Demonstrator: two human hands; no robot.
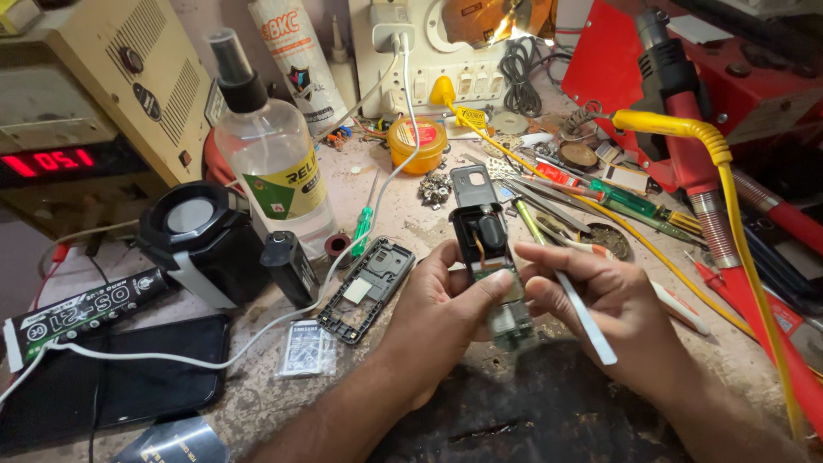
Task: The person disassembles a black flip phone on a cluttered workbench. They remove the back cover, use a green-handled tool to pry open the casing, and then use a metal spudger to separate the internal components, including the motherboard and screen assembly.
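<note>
My left hand [441, 313] grips an opened small phone body [480, 231], held upright with its circuit board and inner parts showing. My thumb presses on its lower part. My right hand [604, 313] holds a thin white flat pry tool [587, 321] between the fingers, its upper end close to the phone's right edge. A black phone back frame [369, 287] lies on the bench just left of my left hand. A small silver battery [304, 349] rests below that frame.
A clear spray bottle [270, 150], a black magnifier lamp [201, 236], a dark phone [111, 386] and a black tube [81, 313] sit at left. A yellow-handled soldering iron [686, 133], screwdrivers [634, 206], an orange tin [417, 141] and a power strip [429, 69] crowd the back and right.
</note>
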